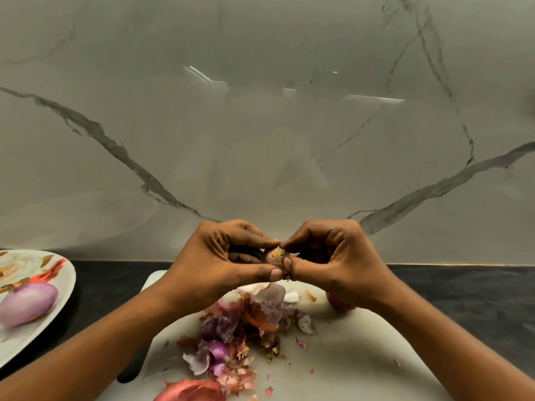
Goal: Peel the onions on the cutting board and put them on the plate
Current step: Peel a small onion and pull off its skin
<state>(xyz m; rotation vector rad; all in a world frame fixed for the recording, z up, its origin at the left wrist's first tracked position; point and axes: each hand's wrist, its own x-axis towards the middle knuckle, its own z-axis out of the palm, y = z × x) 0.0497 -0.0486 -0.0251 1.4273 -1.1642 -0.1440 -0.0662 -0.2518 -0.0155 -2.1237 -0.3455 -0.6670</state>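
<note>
My left hand [228, 261] and my right hand [333, 256] meet above the white cutting board [362, 357], both pinching one small onion [275, 257] whose brown root end faces me. Thumbs and fingertips close round it. A peeled purple onion [27, 302] lies on the flowered plate [62, 285] at the left. Another reddish onion [338, 302] sits on the board, partly hidden under my right wrist. An unpeeled red onion [191, 392] shows at the board's near edge.
A heap of purple and brown onion skins [240, 334] covers the middle of the board. A dark knife handle [133, 369] lies by the board's left edge on the black counter [463, 299]. A marble wall [260, 125] rises behind.
</note>
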